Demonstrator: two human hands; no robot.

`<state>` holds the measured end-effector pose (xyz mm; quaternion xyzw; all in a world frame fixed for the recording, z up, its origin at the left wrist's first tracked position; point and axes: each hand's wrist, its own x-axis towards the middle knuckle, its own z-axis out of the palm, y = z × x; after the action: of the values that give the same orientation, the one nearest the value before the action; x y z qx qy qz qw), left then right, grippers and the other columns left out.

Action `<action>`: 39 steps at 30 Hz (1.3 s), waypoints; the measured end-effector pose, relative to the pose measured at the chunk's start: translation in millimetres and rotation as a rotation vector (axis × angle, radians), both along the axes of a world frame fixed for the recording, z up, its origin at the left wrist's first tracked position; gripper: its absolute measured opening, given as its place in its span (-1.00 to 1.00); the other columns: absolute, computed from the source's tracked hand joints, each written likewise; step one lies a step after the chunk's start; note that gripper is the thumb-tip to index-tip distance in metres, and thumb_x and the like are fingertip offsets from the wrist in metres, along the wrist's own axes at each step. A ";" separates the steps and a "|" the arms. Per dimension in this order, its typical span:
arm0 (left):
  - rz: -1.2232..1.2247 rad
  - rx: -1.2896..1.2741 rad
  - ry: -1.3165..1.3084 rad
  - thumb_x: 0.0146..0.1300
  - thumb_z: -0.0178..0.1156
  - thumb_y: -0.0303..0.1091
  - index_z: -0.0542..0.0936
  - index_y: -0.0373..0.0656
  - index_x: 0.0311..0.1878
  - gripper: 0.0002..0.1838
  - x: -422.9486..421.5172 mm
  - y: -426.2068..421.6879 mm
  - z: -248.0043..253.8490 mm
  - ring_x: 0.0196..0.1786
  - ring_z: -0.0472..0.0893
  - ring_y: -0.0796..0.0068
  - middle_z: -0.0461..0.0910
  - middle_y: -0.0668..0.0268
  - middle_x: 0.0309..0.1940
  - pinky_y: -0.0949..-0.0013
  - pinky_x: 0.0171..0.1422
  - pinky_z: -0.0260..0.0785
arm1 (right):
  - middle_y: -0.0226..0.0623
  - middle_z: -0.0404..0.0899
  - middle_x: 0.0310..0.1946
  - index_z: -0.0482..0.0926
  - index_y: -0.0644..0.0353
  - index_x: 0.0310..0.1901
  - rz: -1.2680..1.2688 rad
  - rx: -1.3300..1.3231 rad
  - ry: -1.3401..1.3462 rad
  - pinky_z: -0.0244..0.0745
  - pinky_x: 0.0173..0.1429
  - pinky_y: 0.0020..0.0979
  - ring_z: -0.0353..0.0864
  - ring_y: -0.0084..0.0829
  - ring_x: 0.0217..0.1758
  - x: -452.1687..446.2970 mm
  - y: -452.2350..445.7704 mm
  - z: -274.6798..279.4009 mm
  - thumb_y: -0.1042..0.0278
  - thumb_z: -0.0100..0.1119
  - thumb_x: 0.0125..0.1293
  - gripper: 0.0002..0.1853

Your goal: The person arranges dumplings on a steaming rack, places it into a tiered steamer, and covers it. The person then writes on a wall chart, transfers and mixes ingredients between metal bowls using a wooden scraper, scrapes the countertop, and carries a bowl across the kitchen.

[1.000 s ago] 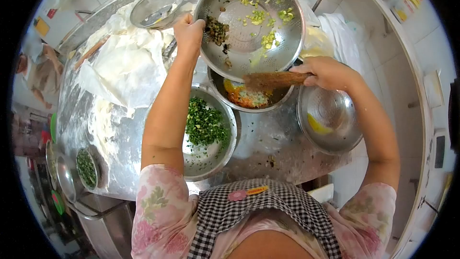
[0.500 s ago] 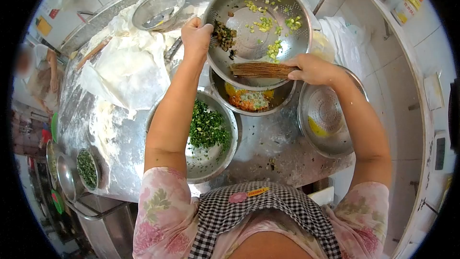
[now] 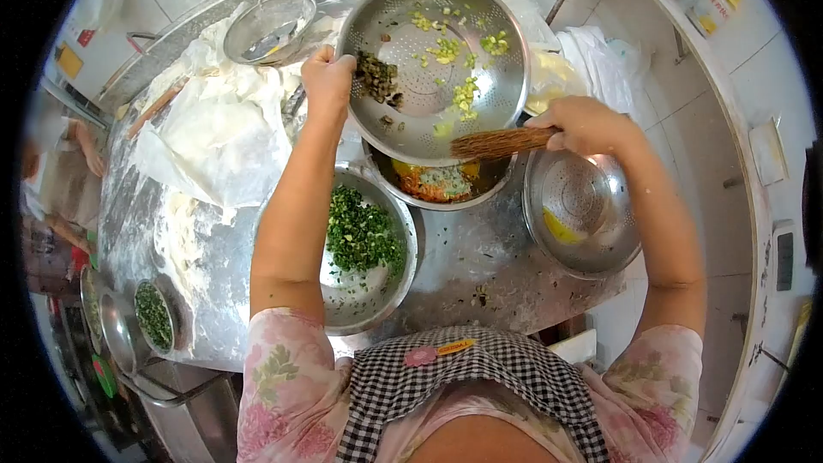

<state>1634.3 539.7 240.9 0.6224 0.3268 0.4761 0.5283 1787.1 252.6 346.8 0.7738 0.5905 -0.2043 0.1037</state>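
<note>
Our left hand (image 3: 328, 81) clasps the silver perforated metal colander (image 3: 495, 99) above a round steel bowl (image 3: 499, 182), our right hand (image 3: 591, 127) grips the brown bristle brush (image 3: 497, 144), and we sweep best with short, light strokes.

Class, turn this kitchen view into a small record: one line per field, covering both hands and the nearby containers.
Left hand: grips rim of tilted colander
Right hand: holds bristle brush at colander's near edge
Colander contents: pale green bits, dark bits
Partly beneath: bowl of orange, yellow and pale food
Left bowl: chopped greens
Right bowl: yellow patch inside
</note>
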 end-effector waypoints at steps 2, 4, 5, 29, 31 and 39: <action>0.014 0.042 0.014 -0.21 0.14 -0.53 0.29 -0.16 -0.73 -0.79 -7.6 -1.3 9.7 -0.63 0.17 0.65 0.25 0.47 -0.75 0.46 -0.55 0.04 | -0.10 0.52 -0.28 0.52 0.05 0.01 -0.049 0.042 -0.037 0.33 -0.09 -0.23 0.48 -0.10 -0.18 5.0 -12.6 10.8 0.42 0.23 -0.04 -0.54; 0.023 0.023 -0.038 -0.20 0.14 -0.53 0.30 -0.15 -0.72 -0.80 -10.1 14.8 8.5 -0.63 0.19 0.64 0.27 0.47 -0.73 0.47 -0.54 0.07 | -0.11 0.51 -0.27 0.53 0.04 0.00 -0.097 0.045 -0.058 0.32 -0.08 -0.24 0.47 -0.11 -0.18 -1.4 -22.2 24.7 0.42 0.24 -0.05 -0.54; 0.028 0.016 -0.066 -0.20 0.15 -0.54 0.31 -0.15 -0.71 -0.80 -12.0 22.9 8.4 -0.63 0.21 0.64 0.28 0.47 -0.73 0.48 -0.54 0.08 | -0.11 0.51 -0.26 0.53 0.04 -0.01 -0.121 0.049 -0.070 0.32 -0.08 -0.24 0.47 -0.11 -0.17 -4.2 -26.4 27.5 0.42 0.24 -0.05 -0.54; 0.291 -0.350 -0.395 -0.21 0.10 -0.70 0.30 -0.19 -0.63 -0.78 -136.9 50.1 42.3 -0.55 0.40 0.42 0.38 0.30 -0.60 0.35 -0.45 0.30 | -0.26 0.50 -0.45 0.32 0.23 -0.03 -1.090 0.683 1.074 0.47 -0.42 -0.45 0.48 -0.53 -0.48 -120.6 -35.8 -142.7 0.07 0.01 0.28 -0.60; 0.330 -0.360 -0.423 -0.22 0.11 -0.70 0.30 -0.18 -0.63 -0.78 -155.5 52.6 43.4 -0.54 0.40 0.43 0.37 0.32 -0.61 0.35 -0.43 0.30 | -0.24 0.53 -0.42 0.31 0.20 -0.01 -1.153 0.662 1.222 0.47 -0.46 -0.45 0.47 -0.53 -0.52 -121.0 -32.3 -146.5 -0.01 -0.04 0.29 -0.56; 0.395 -0.378 -0.458 -0.14 0.09 -0.71 0.33 -0.24 -0.55 -0.83 -265.6 52.7 54.3 -0.48 0.44 0.37 0.39 0.26 -0.52 0.29 -0.36 0.38 | -0.15 0.59 -0.41 0.38 0.13 -0.09 -1.390 0.628 1.503 0.40 -0.60 -0.48 0.44 -0.52 -0.65 -109.1 -20.3 -159.4 -0.11 -0.29 0.34 -0.54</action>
<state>1368.7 592.4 295.3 0.3157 0.3964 0.6271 0.5916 1678.1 232.3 187.5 0.6084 -0.0412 -0.4815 -0.6295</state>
